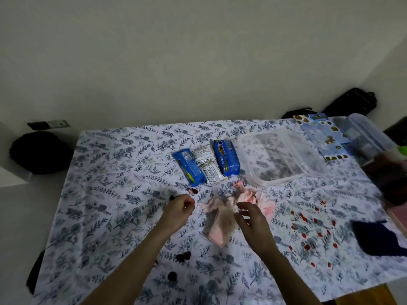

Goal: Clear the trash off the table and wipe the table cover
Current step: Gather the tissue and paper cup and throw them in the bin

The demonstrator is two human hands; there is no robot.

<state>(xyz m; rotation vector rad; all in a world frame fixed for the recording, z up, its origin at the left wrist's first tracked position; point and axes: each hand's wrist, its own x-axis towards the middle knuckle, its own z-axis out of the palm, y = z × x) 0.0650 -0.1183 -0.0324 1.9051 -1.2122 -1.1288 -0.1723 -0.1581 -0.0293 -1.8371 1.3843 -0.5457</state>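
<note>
A floral table cover spreads over the table. At its middle lie crumpled pink tissues, stained dark. My right hand hovers just over their right side, fingers apart and holding nothing. My left hand is left of the tissues, fingers curled in as if pinching something small and dark; I cannot make out what. Dark crumbs dot the cover near my left forearm and by the wrappers. Two blue snack wrappers and a white one lie behind the tissues. Red spots mark the cover at right.
A clear plastic tray sits right of the wrappers. Behind it lies a blue printed box, and a clear container stands at the right edge. A dark blue cloth lies at front right. Black bags sit on the floor.
</note>
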